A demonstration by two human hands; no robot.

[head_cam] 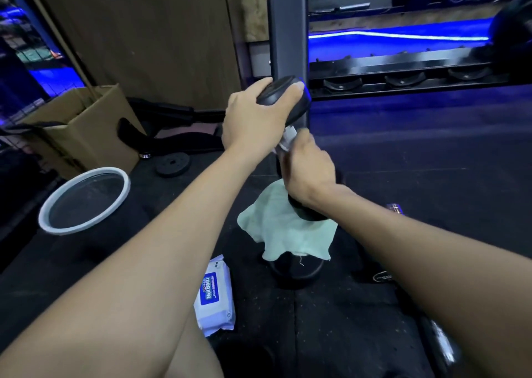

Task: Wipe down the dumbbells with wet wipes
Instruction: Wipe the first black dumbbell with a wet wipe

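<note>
Standing tilted on end near the centre of the view, a dumbbell [288, 98] is being steadied by the left hand [256, 118], whose fingers are being curled over its upper head at about twelve o'clock, probably so that the handle is being left exposed for wiping. Just below, toward five o'clock of that hand, the right hand [309, 167] is being wrapped around the handle with a white wet wipe [288, 140] being pinched against the bar; only a corner of the wipe is showing. The lower head is being rested on a pale green cloth [279, 228], apparently draped over another weight to keep the cleaned end off the floor. The wipe pack [214, 297] is being kept within reach at seven o'clock, and a round basin [83, 202] at nine o'clock.
</note>
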